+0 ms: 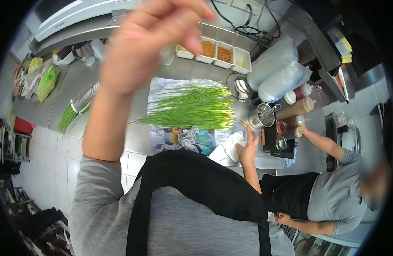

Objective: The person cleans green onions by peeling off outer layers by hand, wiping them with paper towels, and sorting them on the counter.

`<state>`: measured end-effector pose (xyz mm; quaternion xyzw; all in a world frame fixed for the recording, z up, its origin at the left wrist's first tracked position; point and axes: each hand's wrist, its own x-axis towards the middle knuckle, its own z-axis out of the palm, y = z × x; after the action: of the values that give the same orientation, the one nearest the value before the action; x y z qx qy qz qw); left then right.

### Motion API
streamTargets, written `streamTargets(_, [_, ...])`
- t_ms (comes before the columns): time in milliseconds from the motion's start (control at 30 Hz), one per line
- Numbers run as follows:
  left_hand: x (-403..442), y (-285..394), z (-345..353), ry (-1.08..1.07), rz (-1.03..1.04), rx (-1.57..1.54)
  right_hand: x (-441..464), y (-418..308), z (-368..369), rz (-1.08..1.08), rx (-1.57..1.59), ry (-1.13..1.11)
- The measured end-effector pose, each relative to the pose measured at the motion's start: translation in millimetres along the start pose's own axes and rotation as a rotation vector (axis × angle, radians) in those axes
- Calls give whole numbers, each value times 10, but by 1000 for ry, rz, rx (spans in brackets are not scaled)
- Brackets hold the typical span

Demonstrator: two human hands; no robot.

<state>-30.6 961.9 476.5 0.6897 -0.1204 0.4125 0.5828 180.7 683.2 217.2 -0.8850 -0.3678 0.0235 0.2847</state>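
Observation:
My left hand (156,36) is raised high in front of the camera and smeared by motion. Its fingers look bent, and I cannot make out whether anything is between them. My right hand (247,147) is low over the counter with thumb and fingers apart, beside a crumpled white cloth or paper (230,147). A small brown piece shows near its fingertips. Between the hands, long green chives (192,106) lie spread in a layer on newspaper (158,87). Crumpled printed paper and a bluish-green plastic piece (204,141) sit at the newspaper's near edge.
A metal pot (261,116) with utensils, sauce bottles (296,109) and a black caddy (271,143) stand right. White tubs (243,62) line the back. More wrapped greens (72,111) lie left. A co-worker (337,187) stands at right, one hand near the bottles.

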Motion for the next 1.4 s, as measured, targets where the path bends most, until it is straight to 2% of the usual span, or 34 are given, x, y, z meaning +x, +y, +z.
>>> streamTargets(33, [-12, 157, -129, -20, 79, 2, -7, 56, 10, 64, 5, 2])
streamTargets(67, [-13, 171, -154, 18, 44, 98, -3, 86, 27, 129, 11, 5])
streamTargets(133, [28, 148, -133, 93, -26, 278, 71, 75, -12, -33, 63, 60])
streamTargets(167, [34, 58, -63, 39, -180, 307, 133, 39, -64, -112, 84, 93])
streamTargets(200, [15, -124, -11, 35, -261, 232, 208, -203, -156, -176, 127, 233])
streamTargets(300, [-78, -670, 205, 59, -428, 160, 490, -579, -287, -207, 210, 273])
streamTargets(400, [-170, -1146, 547, 72, -514, -40, 733, -922, -338, -189, 310, 224])
streamTargets(433, [-205, -1319, 669, 97, -530, -133, 768, -1045, -361, -255, 401, 211])
streamTargets(500, [-275, -1707, 847, 89, -314, 100, 851, -1078, -277, -202, 948, 22])
streamTargets(600, [-326, -1766, 1033, 189, -396, 87, 805, -1042, -414, 147, 1659, -430])
streamTargets(700, [-390, -1722, 1121, 188, -383, 185, 680, -1082, -268, 114, 1757, -389])
streamTargets(733, [-412, -1738, 1137, 184, -388, 267, 665, -1019, -150, 58, 1725, -354])
streamTargets(833, [-408, -1776, 1039, 221, -385, 211, 559, -936, -13, 121, 1350, -147])
streamTargets(900, [-349, -1651, 812, 298, -213, 92, 467, -754, -1, 89, 967, -182])
streamTargets(933, [-289, -1440, 660, 361, -166, 20, 388, -694, 4, 52, 812, -238])
streamTargets(1000, [-226, -792, 305, 352, -5, 50, 193, -675, 45, -12, 526, -368])
streamTargets(1033, [-209, -476, 147, 379, 83, 192, 99, -696, 106, -187, 321, -351])
streamTargets(1100, [-202, 2, -46, 571, 147, 441, -36, -832, 171, -385, 56, -282])
streamTargets(1133, [-229, 225, -335, 373, 192, 585, -71, -766, 285, -373, 85, -269])
streamTargets(1200, [-340, 452, -658, 148, 135, 822, -94, -537, 548, -348, 137, -235])
streamTargets(1267, [-426, 541, -703, 104, -70, 1011, -77, -530, 542, -290, 240, -228])
streamTargets(1367, [-610, 74, -901, -203, -117, 1178, -30, -454, 481, -223, 437, -190])
streamTargets(1400, [-725, -170, -999, -218, -164, 1202, -17, -428, 425, -170, 549, -181])
